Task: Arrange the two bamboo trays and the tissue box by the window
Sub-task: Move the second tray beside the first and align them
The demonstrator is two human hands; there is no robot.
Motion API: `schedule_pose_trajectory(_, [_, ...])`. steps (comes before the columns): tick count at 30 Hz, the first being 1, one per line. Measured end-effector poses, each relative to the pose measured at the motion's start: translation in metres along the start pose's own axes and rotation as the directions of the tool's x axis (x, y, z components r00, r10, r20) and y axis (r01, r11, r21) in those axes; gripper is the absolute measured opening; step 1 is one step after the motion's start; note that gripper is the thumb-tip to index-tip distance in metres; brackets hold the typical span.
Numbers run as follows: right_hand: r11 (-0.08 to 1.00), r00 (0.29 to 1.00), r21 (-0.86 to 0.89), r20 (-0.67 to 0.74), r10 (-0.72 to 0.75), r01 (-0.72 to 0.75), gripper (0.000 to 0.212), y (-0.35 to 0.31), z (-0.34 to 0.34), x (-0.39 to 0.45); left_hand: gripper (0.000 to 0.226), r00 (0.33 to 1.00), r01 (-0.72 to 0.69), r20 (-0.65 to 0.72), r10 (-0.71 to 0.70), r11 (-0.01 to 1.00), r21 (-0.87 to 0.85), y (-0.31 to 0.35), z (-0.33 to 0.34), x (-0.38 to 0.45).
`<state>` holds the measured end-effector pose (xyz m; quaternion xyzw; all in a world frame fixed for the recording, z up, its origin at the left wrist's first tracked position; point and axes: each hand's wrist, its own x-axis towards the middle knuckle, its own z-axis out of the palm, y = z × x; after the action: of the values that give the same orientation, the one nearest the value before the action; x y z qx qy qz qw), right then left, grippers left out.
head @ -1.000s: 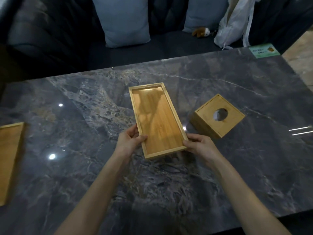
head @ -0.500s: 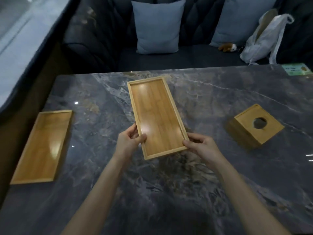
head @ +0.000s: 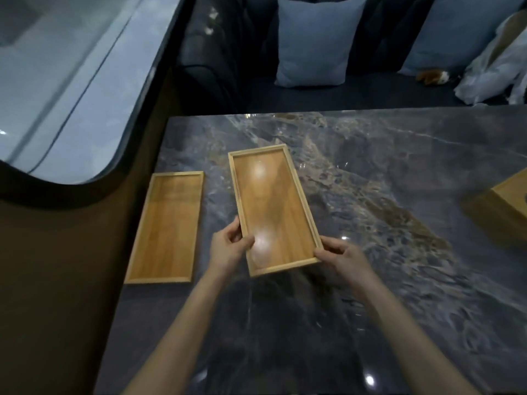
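I hold an empty long bamboo tray (head: 273,206) by its near end, just above the dark marble table (head: 370,195). My left hand (head: 229,246) grips its near left corner, thumb inside the rim. My right hand (head: 343,256) grips the near right corner. A second bamboo tray (head: 168,226) lies flat at the table's left edge, beside the window (head: 57,81), a short gap left of the held tray. The bamboo tissue box (head: 510,195) sits at the far right, cut off by the frame edge.
A dark sofa (head: 313,98) runs behind the table with two grey-blue cushions (head: 313,41), a small brown toy (head: 433,76) and a white bag (head: 496,72). A brown ledge (head: 71,266) lies between the window and the table's left edge.
Both hands have carried the tray leftward across the table, away from the tissue box and close to the second tray. My view has swung left, bringing the window in.
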<state>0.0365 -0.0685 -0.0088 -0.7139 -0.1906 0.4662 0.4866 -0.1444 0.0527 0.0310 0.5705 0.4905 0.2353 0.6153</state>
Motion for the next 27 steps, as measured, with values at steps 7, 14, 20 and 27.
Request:
schedule_pose_trajectory(7, [1.0,1.0,-0.008,0.0,0.022,-0.022,0.038,0.012,0.055,0.004,0.043,0.999,0.01,-0.035,-0.004,0.985,0.174,-0.024,-0.05,0.008])
schedule_pose_trajectory(14, [0.994,0.994,0.051,0.049,0.098,-0.1,0.039,0.023,0.081,0.015,0.051,0.989,0.149,-0.034,-0.145,0.96,0.236,-0.045,-0.068,0.024])
schedule_pose_trajectory(20, [0.98,0.991,0.143,0.011,0.136,-0.136,0.029,0.031,0.091,0.019,0.054,0.982,0.188,-0.058,-0.179,0.933,0.307,-0.055,-0.072,0.042])
schedule_pose_trajectory(27, [0.99,0.994,0.082,-0.003,0.113,-0.112,0.031,0.037,0.097,0.021,0.05,0.981,0.186,-0.143,-0.128,0.818,0.544,-0.063,-0.071,0.049])
